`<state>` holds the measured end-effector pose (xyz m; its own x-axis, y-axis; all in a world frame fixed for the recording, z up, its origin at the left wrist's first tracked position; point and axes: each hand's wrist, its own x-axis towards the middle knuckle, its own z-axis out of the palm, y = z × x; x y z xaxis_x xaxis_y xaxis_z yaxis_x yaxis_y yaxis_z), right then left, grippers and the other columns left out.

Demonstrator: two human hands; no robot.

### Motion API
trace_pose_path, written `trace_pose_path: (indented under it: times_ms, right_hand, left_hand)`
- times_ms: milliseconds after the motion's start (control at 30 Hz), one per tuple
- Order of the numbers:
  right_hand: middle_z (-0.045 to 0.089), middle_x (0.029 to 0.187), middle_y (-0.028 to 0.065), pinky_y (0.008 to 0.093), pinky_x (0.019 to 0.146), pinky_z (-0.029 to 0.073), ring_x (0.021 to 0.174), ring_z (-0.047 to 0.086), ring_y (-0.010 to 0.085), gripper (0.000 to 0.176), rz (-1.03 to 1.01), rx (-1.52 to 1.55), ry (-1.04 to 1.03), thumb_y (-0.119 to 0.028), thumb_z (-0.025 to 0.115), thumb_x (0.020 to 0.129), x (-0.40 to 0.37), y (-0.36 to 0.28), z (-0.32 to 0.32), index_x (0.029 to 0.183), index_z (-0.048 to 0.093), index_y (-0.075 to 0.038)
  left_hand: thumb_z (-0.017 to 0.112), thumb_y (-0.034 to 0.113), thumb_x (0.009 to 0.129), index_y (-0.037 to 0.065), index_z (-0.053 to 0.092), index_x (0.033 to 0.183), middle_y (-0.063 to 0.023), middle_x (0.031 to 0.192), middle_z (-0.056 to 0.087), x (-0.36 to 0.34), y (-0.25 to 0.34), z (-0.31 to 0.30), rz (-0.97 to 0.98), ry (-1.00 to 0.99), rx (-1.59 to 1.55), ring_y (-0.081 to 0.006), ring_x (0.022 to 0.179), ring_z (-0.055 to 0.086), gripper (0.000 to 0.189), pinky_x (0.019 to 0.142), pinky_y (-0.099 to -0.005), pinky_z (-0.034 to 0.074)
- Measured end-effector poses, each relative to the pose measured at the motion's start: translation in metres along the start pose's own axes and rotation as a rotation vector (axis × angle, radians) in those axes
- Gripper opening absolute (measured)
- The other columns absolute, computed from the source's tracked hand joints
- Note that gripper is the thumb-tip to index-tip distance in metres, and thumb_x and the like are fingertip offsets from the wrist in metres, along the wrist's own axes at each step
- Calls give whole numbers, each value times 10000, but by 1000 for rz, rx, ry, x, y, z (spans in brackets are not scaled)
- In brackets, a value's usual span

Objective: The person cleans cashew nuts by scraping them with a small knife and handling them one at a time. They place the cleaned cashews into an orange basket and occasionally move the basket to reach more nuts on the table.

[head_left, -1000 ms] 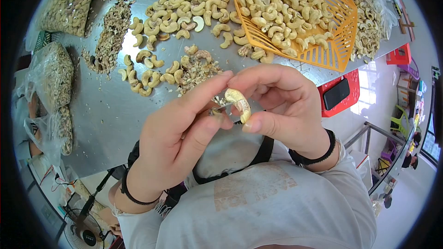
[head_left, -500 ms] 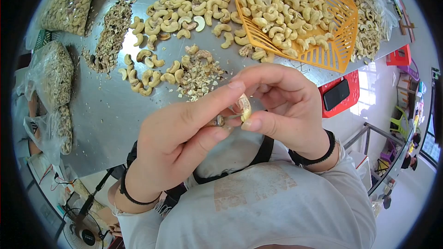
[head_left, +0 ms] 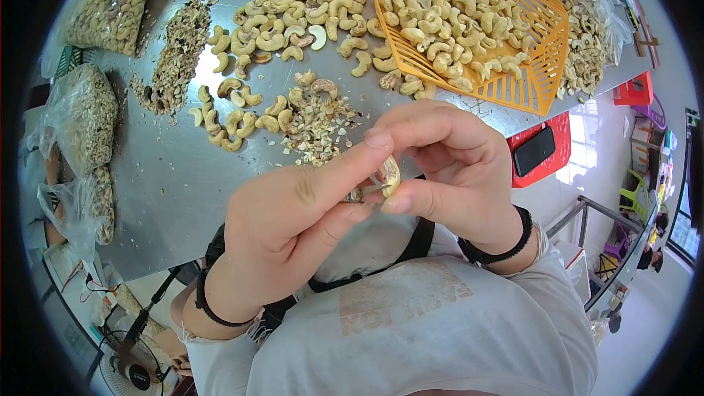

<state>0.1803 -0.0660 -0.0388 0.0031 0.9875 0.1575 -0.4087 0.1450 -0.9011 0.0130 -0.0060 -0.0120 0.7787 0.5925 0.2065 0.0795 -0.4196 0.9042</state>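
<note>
A cashew nut (head_left: 391, 174), pale with patches of reddish skin, is pinched between the thumb and fingers of my right hand (head_left: 455, 165). Closed beside it is my left hand (head_left: 293, 213), gripping a small knife (head_left: 375, 188); its thin blade meets the cut side of the nut, and its handle is mostly hidden by my fingers. My left forefinger reaches the nut's upper end. Just beyond my hands lies a heap of chopped nut scraps (head_left: 319, 128), with whole cashews (head_left: 235, 121) to its left and a larger loose pile (head_left: 301, 11) farther back.
An orange basket (head_left: 544, 66) of cashews stands at the back right, with a bag of nuts (head_left: 587, 29) beyond it. Skin debris (head_left: 180, 51) and filled bags (head_left: 92, 117) lie left on the metal table (head_left: 176, 198). A phone (head_left: 534, 151) rests on a red stool (head_left: 561, 132).
My left hand has shifted slightly right, bringing the blade closer against the nut. The right hand keeps nearly the same place with the cashew.
</note>
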Motion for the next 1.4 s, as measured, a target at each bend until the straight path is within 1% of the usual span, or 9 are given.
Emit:
trace_pose_path:
  times_ms: [233,300,467,533,667,967,1133,1333,1400]
  right_hand:
    - [514,960,120,279,757,409,859,507,166,337,10,-23,71,-49,662,667,1,3,1,953,508,41]
    - [539,914,73,244,733,405,802,503,114,302,13,31,66,5,634,684,2,3,2,964,521,21]
    - [530,934,91,258,740,411,822,508,129,331,38,45,69,-16,644,677,3,0,2,971,501,35]
    - [517,958,112,270,746,416,833,511,143,357,31,27,59,-37,654,671,3,0,2,973,484,48]
    - [517,958,111,271,751,416,847,510,145,358,22,39,45,-30,652,670,2,1,1,976,483,46]
    - [541,898,56,239,737,402,796,510,107,331,42,57,13,15,631,683,2,-2,2,991,510,10]
    - [541,887,54,235,728,405,788,512,106,336,38,48,-3,14,639,676,3,-1,2,989,515,7]
    - [509,956,103,275,780,395,883,500,164,391,-2,0,-12,-45,698,624,0,1,2,956,502,19]
    - [532,910,68,235,715,413,770,514,110,320,-34,13,27,31,650,657,1,2,5,950,524,7]
  left_hand:
    - [572,-15,681,27,470,1121,-99,912,587,0,-5,8,110,101,233,-204,671,568,453,581,-252,432]
    - [567,-9,687,26,467,1125,-95,900,586,4,0,5,88,73,247,-206,676,560,451,588,-255,427]
    - [541,-7,701,22,455,1137,-90,886,580,3,6,2,24,30,245,-211,664,528,445,604,-274,413]
    - [460,-4,750,-16,438,1137,-127,1021,538,-1,9,1,-191,3,6,-201,866,538,388,741,-266,404]
    - [474,-2,755,-19,431,1143,-123,1050,528,4,8,-7,-113,-102,124,-180,880,537,391,745,-255,406]
    - [548,-7,725,-33,407,1153,-131,953,553,1,4,-6,-52,-59,-111,-151,806,542,452,710,-237,420]
    - [584,7,701,-21,435,1135,-100,828,562,-1,1,-3,-48,-25,-46,-141,733,535,459,654,-228,425]
    - [595,6,646,51,506,1091,-68,860,597,3,3,0,62,16,201,-178,592,531,456,529,-255,401]
    - [599,1,638,52,520,1074,-66,842,599,2,1,2,81,37,222,-174,581,529,446,509,-247,397]
